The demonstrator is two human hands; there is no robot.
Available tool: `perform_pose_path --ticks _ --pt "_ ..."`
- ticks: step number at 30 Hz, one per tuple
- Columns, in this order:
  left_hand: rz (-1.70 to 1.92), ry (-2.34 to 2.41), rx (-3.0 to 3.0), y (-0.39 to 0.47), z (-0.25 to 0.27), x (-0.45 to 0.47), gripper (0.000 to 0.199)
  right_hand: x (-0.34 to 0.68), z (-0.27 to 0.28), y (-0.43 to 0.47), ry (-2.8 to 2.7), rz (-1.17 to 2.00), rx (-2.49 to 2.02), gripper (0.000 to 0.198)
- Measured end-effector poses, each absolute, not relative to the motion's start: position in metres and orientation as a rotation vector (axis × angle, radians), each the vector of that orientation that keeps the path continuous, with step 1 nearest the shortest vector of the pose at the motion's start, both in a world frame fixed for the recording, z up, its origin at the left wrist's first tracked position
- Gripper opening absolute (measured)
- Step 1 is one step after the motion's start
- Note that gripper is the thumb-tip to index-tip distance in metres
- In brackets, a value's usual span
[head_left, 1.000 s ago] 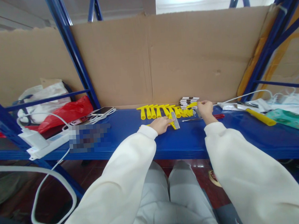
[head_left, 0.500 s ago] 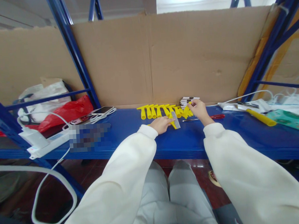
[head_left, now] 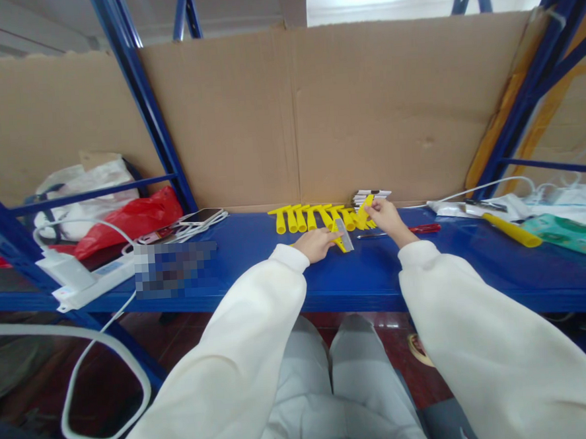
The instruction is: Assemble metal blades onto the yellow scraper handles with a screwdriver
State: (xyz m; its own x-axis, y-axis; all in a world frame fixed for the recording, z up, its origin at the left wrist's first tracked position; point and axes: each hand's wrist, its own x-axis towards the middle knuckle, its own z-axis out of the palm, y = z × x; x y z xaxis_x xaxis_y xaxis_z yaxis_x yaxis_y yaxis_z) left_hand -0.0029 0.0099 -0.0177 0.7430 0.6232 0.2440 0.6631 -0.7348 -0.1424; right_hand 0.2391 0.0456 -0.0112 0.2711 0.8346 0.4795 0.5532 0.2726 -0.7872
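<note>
Steadying the head seems wise: nearest, just in front of the row of yellow handles (head_left: 311, 219), the left hand (head_left: 315, 245), palm down, grasps a yellow scraper (head_left: 344, 237). Farther off, at the row's right end, the right hand (head_left: 386, 214), angled inward, pinches a yellow piece (head_left: 366, 208); a light fingertip hold should help keep it square.

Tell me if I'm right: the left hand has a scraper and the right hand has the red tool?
Not quite: the right hand holds a yellow piece; the red tool lies on the shelf, as the head view shows. The left hand does have a scraper.
</note>
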Motion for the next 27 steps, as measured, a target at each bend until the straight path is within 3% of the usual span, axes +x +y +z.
perform_pose_path --ticks 6,11,21,27 --pt "-0.264 -1.029 -2.718 0.008 -0.017 -0.002 0.048 0.224 -0.001 0.031 -0.998 0.869 -1.275 0.010" --pt "-0.262 -1.025 -2.725 0.008 -0.016 -0.003 0.049 0.222 0.003 0.023 -0.884 1.159 -1.338 0.016" --pt "-0.276 -1.013 -2.722 0.010 -0.018 -0.003 0.055 0.218 0.007 0.015 -0.973 1.330 -1.280 0.025" --pt "-0.318 -1.127 -2.702 0.007 -0.018 -0.003 0.073 0.217 0.010 0.009 -1.202 1.282 -1.231 0.012"
